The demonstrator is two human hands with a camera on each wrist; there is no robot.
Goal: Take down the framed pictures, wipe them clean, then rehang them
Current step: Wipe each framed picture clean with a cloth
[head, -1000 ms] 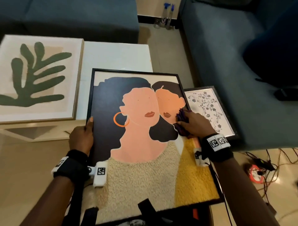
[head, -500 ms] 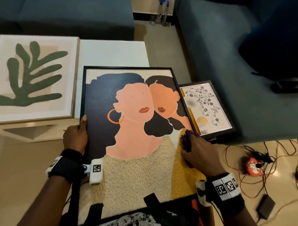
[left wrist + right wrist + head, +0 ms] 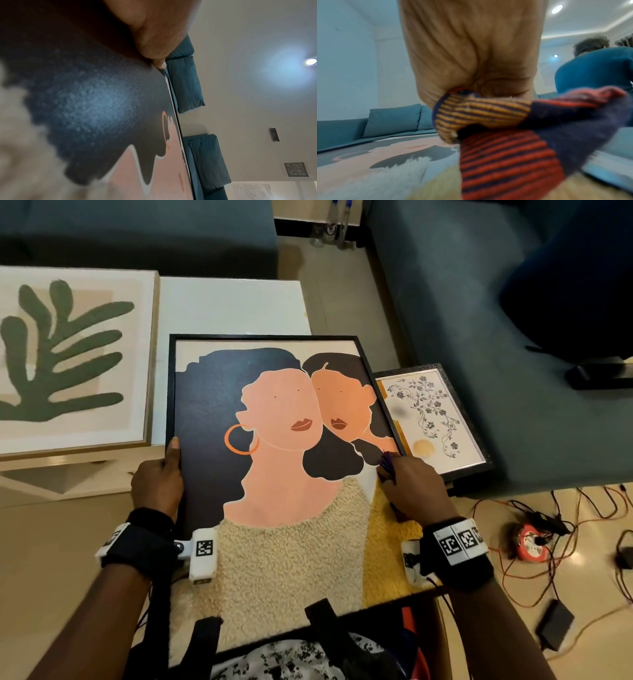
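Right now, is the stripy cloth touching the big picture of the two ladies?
Touching. In the right wrist view the right hand presses the stripy cloth flat onto the big picture, with no gap beneath it.

The right hand [image 3: 416, 491] covers most of the striped cloth [image 3: 387, 463]; its fingers seem hidden underneath.

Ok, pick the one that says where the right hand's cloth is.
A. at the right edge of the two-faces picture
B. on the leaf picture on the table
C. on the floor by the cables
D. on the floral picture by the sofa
A: the right hand presses the striped cloth onto the two-faces picture near its right edge, short of the floral picture.
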